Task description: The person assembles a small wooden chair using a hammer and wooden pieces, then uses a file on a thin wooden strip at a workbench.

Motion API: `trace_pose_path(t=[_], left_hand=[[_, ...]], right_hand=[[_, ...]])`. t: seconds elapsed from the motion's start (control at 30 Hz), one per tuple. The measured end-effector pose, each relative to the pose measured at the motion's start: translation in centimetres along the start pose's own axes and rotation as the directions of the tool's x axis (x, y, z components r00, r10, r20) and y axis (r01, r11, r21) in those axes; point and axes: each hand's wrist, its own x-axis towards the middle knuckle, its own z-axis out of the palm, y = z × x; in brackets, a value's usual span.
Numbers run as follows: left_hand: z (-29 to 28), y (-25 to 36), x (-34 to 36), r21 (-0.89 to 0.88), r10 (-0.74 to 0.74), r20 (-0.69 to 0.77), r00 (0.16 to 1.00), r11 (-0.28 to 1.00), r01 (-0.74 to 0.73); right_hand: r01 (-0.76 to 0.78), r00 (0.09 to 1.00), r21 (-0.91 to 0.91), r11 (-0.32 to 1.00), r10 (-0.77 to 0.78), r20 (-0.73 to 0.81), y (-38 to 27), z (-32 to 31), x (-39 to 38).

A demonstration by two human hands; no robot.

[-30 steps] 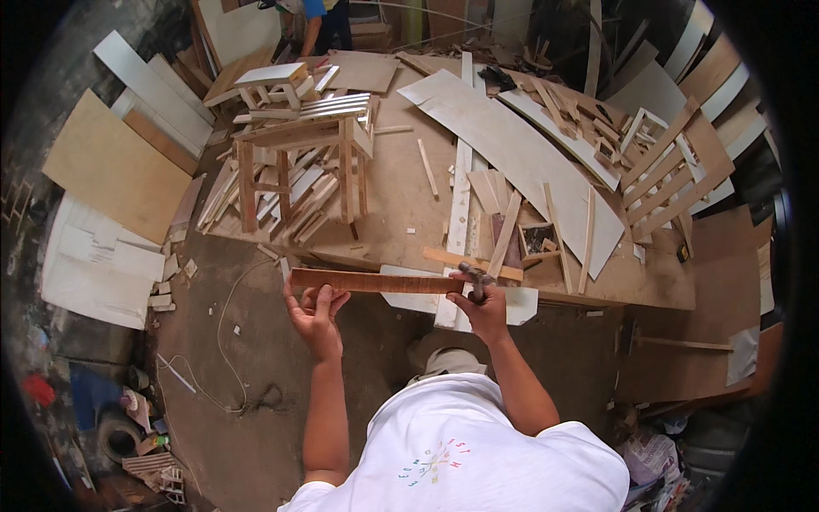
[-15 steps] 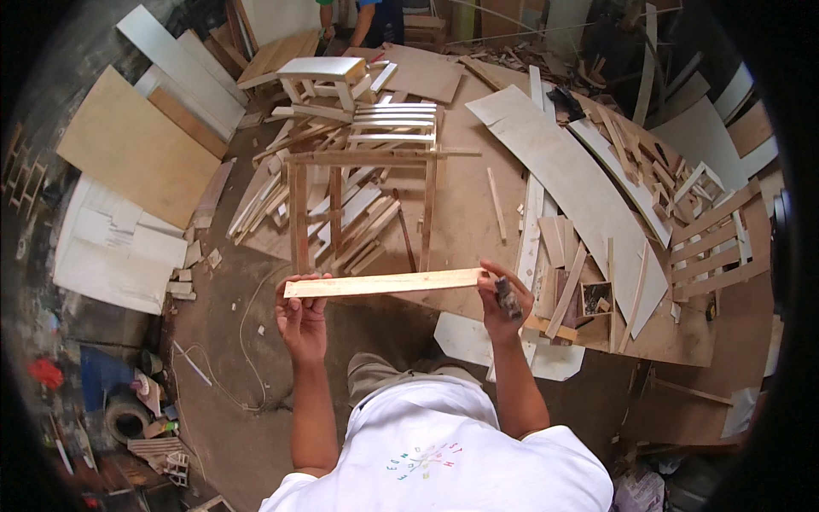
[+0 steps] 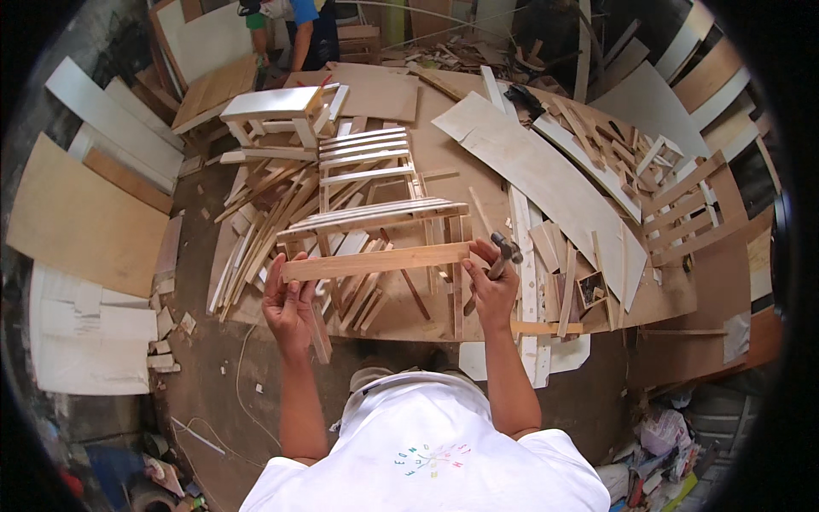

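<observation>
A pale wooden slat stretches level between my two hands. My left hand pinches its left end, with the thumb below and fingers behind. At the other end, my right hand grips the slat and also holds a hammer, its dark head sticking up beyond the fingers. Just past the slat stands a wooden frame with legs and a slatted top; the slat and my hands hide part of its lower side. Whether slat and frame touch, I cannot tell.
Behind the frame are a slatted wooden piece and a small white-topped bench. Loose wood strips lie to the left. A long pale board is on the right. Someone in a blue sleeve works at the far end.
My view has shifted, and the slat now sits nearer the frame with a different face showing. The hammer head shows more plainly. The frame's slatted top has come into sight.
</observation>
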Motion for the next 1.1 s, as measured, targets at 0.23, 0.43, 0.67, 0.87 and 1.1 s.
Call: trace_pose_path(t=[0.23, 0.43, 0.67, 0.87, 1.1], left_hand=[[-3.1, 0.7, 3.7, 0.891, 0.336, 0.222, 0.915, 0.311, -0.331], [-3.8, 1.7, 5.5, 0.922, 0.286, 0.331, 0.899, 0.105, -0.373], [-3.3, 1.3, 6.3, 0.907, 0.232, 0.313, 0.921, 0.216, -0.362], [-3.2, 2.1, 7.1, 0.874, 0.179, 0.317, 0.932, 0.326, -0.36], [-4.6, 2.7, 8.5, 0.723, -0.118, 0.183, 0.976, 0.689, -0.052]], right_hand=[[0.121, 0.986, -0.099, 0.988, -0.131, -0.1, -1.4, 4.2, 1.6], [0.233, 0.952, -0.533, 0.813, -0.304, -0.048, -3.4, 5.6, 1.9], [0.462, 0.865, -0.517, 0.721, -0.494, 0.084, -2.9, 5.2, 3.8], [0.417, 0.899, -0.624, 0.661, -0.399, 0.178, -3.6, 3.8, 5.3], [0.396, 0.915, -0.398, 0.828, -0.321, 0.244, -1.8, 2.5, 7.3]])
